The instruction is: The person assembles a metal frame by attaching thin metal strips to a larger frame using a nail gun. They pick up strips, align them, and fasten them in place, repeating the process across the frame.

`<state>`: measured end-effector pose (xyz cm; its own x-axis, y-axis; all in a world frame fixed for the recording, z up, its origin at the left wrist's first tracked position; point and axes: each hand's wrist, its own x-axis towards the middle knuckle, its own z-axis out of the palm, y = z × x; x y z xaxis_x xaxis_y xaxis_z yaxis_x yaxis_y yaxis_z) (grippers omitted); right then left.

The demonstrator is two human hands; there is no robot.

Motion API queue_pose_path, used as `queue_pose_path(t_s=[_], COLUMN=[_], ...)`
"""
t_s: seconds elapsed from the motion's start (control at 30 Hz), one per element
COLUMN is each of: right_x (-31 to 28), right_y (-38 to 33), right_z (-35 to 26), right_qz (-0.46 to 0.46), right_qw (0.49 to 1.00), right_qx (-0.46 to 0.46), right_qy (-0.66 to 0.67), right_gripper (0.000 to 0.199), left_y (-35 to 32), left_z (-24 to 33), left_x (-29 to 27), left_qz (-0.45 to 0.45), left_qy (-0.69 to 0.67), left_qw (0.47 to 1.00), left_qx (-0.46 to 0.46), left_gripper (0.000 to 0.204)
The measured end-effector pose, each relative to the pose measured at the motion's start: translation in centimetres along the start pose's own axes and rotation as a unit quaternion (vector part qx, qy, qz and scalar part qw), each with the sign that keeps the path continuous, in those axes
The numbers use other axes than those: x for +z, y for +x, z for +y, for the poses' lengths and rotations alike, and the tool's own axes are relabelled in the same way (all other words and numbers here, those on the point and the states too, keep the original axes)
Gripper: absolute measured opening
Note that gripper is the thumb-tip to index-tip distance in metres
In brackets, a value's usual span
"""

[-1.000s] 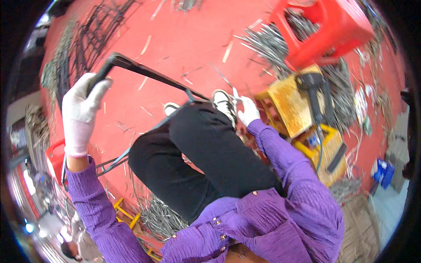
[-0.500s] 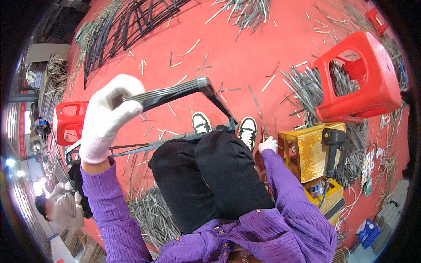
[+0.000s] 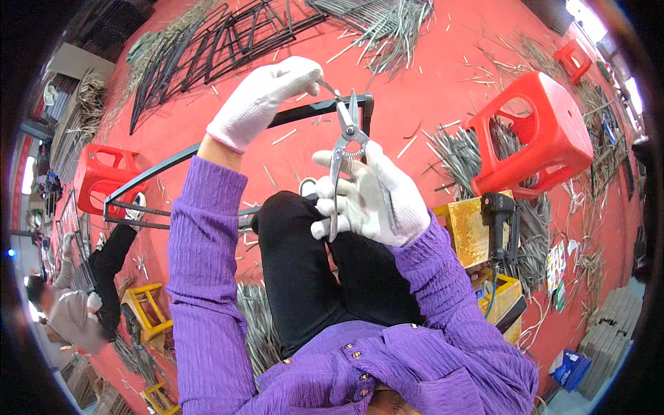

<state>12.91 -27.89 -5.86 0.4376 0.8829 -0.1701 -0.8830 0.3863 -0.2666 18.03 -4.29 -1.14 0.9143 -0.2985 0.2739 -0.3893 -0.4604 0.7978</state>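
Landmark: the black frame (image 3: 304, 112), its long bar stretching in front of your knees (image 3: 297, 249).

Left hand (image 3: 259, 100): you are holding it above the frame's long bar, thumb and fingertips pinching a thin grey strip (image 3: 330, 88) short of the frame's right corner.

Right hand (image 3: 380, 197): you are gripping the metal shears (image 3: 351, 131) on the near side of that corner, palm facing up, fingers parting along one handle. The blades are standing slightly apart and meeting the strip; their tips are overlapping the frame's corner in view, so contact with it is unclear.

Edges and room: beyond the frame, red floor (image 3: 443, 83) is opening out, scraps littering it, as far as a heap of grey strips (image 3: 398, 34) and dark lattice frames (image 3: 225, 55). At the frame's left end, a small red stool (image 3: 104, 169) is crowding the corner; touching or not, cannot tell. Right of the frame, a yellow stand (image 3: 467, 232) is sitting near your sleeve, bearing a black tool (image 3: 499, 214); a larger red stool (image 3: 553, 131) is standing well apart, floor lying between.
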Motion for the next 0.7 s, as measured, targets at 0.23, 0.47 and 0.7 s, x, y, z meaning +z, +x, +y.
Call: queue_pose_path(t_s=[0.23, 0.47, 0.7], right_x=[0.3, 1.0, -8.3], right_y=[-0.6, -0.6, -1.6], right_z=[1.3, 1.5, 2.2], right_qz=[0.145, 0.024, 0.139], right_qw=[0.98, 0.999, 0.924], right_qx=[-0.047, -0.042, -0.194], right_qy=[-0.127, 0.022, -0.3], right_gripper=[0.053, 0.061, 0.063], left_y=[-0.4, -1.0, -1.8], left_z=[0.8, 0.7, 0.3], left_x=[0.9, 0.8, 0.5], left_qz=[0.026, 0.011, 0.239], left_qy=[-0.026, -0.064, -0.144], left_qw=[0.999, 0.995, 0.952], left_qx=[-0.025, -0.072, -0.127], left_gripper=[0.034, 0.032, 0.037])
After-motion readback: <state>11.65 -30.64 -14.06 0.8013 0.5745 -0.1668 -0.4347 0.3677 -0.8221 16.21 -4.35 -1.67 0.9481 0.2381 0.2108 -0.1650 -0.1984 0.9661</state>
